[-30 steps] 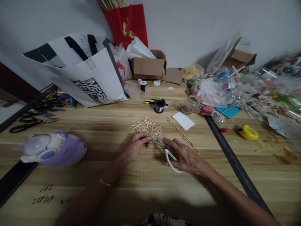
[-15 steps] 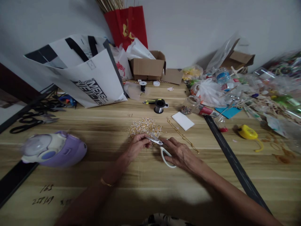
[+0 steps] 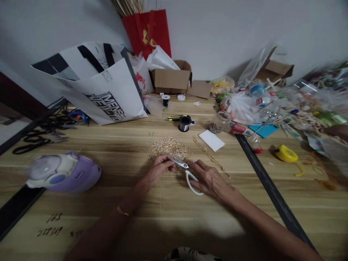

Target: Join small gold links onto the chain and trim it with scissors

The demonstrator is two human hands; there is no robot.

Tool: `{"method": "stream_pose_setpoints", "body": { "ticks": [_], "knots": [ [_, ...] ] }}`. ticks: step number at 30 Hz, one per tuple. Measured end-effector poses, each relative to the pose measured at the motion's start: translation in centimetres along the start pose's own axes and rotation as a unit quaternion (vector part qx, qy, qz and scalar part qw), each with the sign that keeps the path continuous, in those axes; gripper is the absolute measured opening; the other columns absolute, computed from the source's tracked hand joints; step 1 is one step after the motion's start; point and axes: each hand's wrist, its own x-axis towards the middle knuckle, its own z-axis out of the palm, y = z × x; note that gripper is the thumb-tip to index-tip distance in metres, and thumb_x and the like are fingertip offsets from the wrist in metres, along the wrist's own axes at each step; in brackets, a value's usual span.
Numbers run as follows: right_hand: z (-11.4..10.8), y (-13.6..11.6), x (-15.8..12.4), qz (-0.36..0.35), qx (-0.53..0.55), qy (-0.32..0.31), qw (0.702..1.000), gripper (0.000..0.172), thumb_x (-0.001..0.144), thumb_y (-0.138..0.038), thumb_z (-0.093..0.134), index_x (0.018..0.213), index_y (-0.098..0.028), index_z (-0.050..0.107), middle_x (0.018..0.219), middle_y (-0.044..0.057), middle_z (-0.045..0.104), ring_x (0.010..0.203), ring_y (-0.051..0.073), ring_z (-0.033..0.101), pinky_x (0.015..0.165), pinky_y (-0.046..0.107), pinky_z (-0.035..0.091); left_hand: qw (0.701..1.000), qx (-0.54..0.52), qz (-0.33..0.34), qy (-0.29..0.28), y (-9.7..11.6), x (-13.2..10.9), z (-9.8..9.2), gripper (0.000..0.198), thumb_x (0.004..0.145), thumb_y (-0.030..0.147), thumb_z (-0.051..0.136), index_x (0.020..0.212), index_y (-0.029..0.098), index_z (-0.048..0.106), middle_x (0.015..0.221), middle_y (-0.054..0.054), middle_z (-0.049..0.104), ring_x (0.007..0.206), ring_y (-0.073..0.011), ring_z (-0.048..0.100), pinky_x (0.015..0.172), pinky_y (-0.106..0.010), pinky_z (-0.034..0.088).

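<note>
White-handled scissors (image 3: 193, 181) are in my right hand (image 3: 210, 179), whose fingers wrap round the handles. Their blades point left to the fingertips of my left hand (image 3: 159, 168). That hand is closed in a pinch at the blade tips; what it pinches is too small to make out. Just beyond both hands lies a loose pile of gold and clear beads (image 3: 168, 146). A gold beaded chain (image 3: 210, 156) stretches over the wood to the right of the pile, beside a white card (image 3: 211, 140).
Behind the pile stand a spool of wire (image 3: 184, 123) and a yellow-black cutter (image 3: 175, 117). A purple device (image 3: 73, 174) sits at left, near black scissors (image 3: 35, 141). At right are a tape measure (image 3: 286, 153), a jar of beads (image 3: 219, 123) and plastic clutter. Another person's hand (image 3: 338, 131) shows at the right edge.
The scissor blades look closer together than before. Both my hands keep nearly the same place. Another person's hand has come into view at the right edge.
</note>
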Motion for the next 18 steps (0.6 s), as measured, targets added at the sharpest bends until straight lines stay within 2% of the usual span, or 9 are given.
{"method": "stream_pose_setpoints", "body": {
  "ticks": [7, 18],
  "knots": [
    [0.14, 0.03, 0.08, -0.013, -0.035, 0.019, 0.999, 0.056, 0.090, -0.033, 0.051, 0.140, -0.023, 0.027, 0.105, 0.011, 0.056, 0.085, 0.021, 0.059, 0.072, 0.034, 0.052, 1.000, 0.002, -0.006, -0.001, 0.05, -0.15, 0.01, 0.021, 0.064, 0.028, 0.073, 0.072, 0.011, 0.063, 0.062, 0.000, 0.060, 0.055, -0.0089, 0.052, 0.055, -0.023, 0.038],
    [-0.02, -0.15, 0.09, -0.014, -0.042, 0.012, 0.999, 0.053, 0.093, -0.031, 0.048, 0.141, -0.023, 0.028, 0.105, 0.010, 0.057, 0.087, 0.020, 0.060, 0.073, 0.033, 0.053, 1.000, 0.010, -0.017, 0.009, 0.04, -0.03, 0.04, 0.020, 0.063, 0.027, 0.072, 0.071, 0.011, 0.063, 0.059, 0.000, 0.060, 0.053, -0.0090, 0.052, 0.054, -0.023, 0.037]
  ]
}}
